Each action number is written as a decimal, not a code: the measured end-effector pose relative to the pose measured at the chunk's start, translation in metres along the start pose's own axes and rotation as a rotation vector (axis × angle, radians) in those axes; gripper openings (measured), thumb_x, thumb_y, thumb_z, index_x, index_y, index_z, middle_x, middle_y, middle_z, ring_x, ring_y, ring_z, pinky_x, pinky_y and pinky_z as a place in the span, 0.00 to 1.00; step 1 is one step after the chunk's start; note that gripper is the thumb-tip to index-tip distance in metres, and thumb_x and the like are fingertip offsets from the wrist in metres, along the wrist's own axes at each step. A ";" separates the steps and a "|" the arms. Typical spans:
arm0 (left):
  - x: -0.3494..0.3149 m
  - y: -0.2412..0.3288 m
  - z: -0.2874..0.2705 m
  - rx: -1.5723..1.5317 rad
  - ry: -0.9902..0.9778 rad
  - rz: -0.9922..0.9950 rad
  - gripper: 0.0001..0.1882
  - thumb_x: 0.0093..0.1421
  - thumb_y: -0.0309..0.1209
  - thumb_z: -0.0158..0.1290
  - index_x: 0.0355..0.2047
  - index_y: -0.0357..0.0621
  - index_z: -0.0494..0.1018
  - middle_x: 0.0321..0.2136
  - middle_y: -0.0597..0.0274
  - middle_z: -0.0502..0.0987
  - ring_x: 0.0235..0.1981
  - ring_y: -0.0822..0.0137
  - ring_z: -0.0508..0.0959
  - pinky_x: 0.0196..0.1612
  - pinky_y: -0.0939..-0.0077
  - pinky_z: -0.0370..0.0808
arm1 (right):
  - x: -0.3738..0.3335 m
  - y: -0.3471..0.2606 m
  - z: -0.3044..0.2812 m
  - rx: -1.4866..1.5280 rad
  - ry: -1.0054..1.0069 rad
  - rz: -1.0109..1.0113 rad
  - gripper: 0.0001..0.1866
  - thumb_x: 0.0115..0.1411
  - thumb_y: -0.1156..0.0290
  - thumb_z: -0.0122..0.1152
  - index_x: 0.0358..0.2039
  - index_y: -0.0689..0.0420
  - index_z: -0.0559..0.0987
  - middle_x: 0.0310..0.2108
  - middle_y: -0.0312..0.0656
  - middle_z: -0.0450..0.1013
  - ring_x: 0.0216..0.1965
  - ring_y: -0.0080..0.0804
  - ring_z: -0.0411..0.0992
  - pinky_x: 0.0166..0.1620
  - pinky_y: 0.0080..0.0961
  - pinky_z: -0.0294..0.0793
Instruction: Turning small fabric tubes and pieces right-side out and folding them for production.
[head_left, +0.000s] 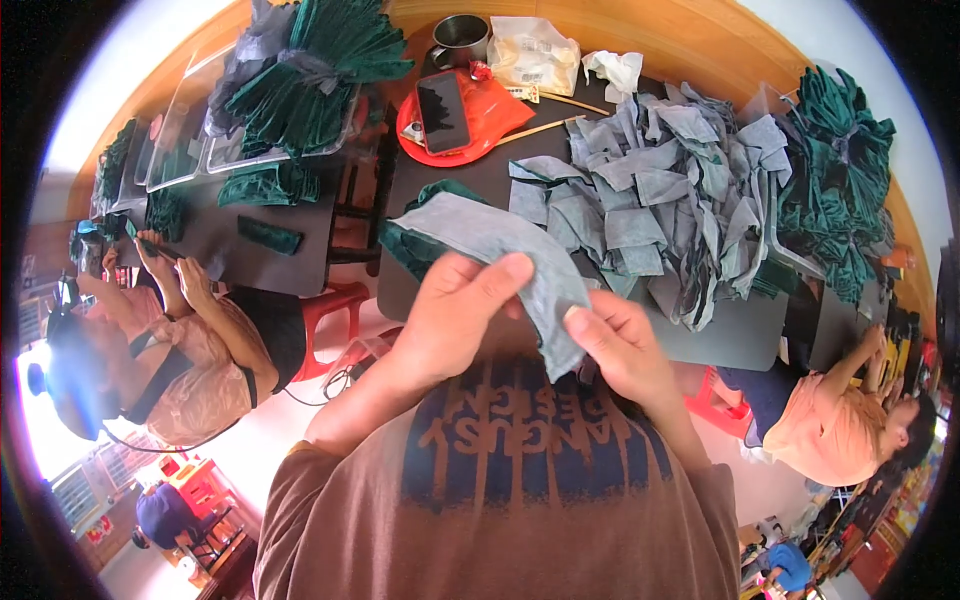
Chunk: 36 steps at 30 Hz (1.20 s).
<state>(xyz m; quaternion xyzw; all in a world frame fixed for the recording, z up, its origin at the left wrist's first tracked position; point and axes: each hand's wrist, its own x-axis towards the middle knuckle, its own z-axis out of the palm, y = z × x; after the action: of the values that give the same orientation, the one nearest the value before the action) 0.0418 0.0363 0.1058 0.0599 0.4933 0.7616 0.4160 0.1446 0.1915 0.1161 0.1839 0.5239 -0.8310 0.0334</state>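
A long grey fabric piece [480, 222] is stretched between my hands above the table's near edge. My left hand [455, 310] pinches its middle between thumb and fingers. With thumb and fingers, my right hand [622, 345] grips the end that hangs down. Beyond my left hand, dark green velvet [412, 250] shows under the grey piece; whether it is joined to that piece I cannot tell. A heap of folded grey fabric pieces [635, 230] with dark green edges lies ahead, to the right of my hands.
A phone [442, 112] rests on a red plate [465, 158] at the back, beside a dark metal mug [461, 40] and a paper bag [533, 55]. Bundles of green velvet [310, 85] stand on both sides. Co-workers [205, 350] sit left and right [835, 425].
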 end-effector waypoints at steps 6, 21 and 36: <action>-0.004 -0.003 -0.011 -0.116 0.163 0.036 0.10 0.60 0.32 0.51 0.40 0.41 0.71 0.36 0.64 0.76 0.36 0.71 0.75 0.42 0.76 0.70 | 0.006 0.014 -0.031 -0.261 0.254 -0.145 0.11 0.59 0.65 0.55 0.32 0.61 0.74 0.23 0.30 0.68 0.24 0.16 0.64 0.26 0.15 0.62; -0.020 0.015 0.012 0.256 -0.145 0.145 0.08 0.60 0.28 0.51 0.36 0.37 0.74 0.28 0.72 0.73 0.31 0.82 0.69 0.33 0.85 0.68 | 0.005 -0.021 0.007 -0.457 -0.197 -0.441 0.05 0.54 0.75 0.60 0.29 0.61 0.74 0.29 0.38 0.69 0.29 0.26 0.66 0.32 0.21 0.64; -0.019 0.021 0.006 0.268 -0.316 0.048 0.09 0.63 0.31 0.46 0.32 0.38 0.69 0.27 0.69 0.69 0.30 0.81 0.65 0.34 0.85 0.64 | 0.003 -0.013 0.007 0.103 -0.182 -0.192 0.03 0.57 0.76 0.52 0.28 0.61 0.72 0.28 0.33 0.66 0.31 0.18 0.62 0.35 0.16 0.59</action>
<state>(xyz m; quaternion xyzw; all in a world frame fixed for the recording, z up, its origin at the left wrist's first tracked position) 0.0454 0.0242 0.1318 0.2451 0.5173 0.6799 0.4583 0.1368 0.1917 0.1290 0.0583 0.4903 -0.8695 -0.0081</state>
